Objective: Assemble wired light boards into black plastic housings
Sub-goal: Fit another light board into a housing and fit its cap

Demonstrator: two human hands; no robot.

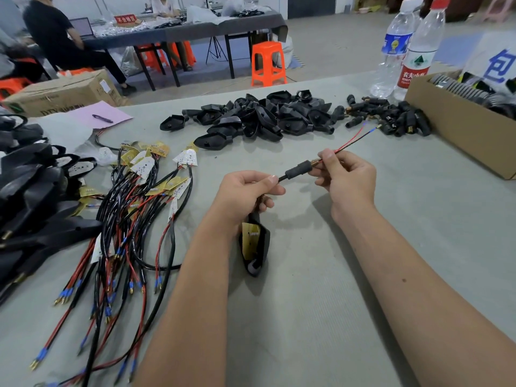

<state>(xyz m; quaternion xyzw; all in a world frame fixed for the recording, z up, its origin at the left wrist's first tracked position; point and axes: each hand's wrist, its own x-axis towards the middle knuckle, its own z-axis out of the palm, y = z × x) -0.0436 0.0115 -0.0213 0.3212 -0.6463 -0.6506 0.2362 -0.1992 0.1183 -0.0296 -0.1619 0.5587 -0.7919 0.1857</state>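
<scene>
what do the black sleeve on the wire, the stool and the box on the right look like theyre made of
Black sleeve: looks like matte rubber or soft plastic, dull with no glare; which one is unclear. A brass-coloured metal tip shows at its right end.
Orange stool: moulded plastic, judging by its uniform bright colour and slight sheen.
Box: brown corrugated cardboard, matte, with a raw cut top edge.

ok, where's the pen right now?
In the head view the pen lies on the pink paper at the table's far left, in front of the cardboard box and left of the pile of black housings.
</scene>
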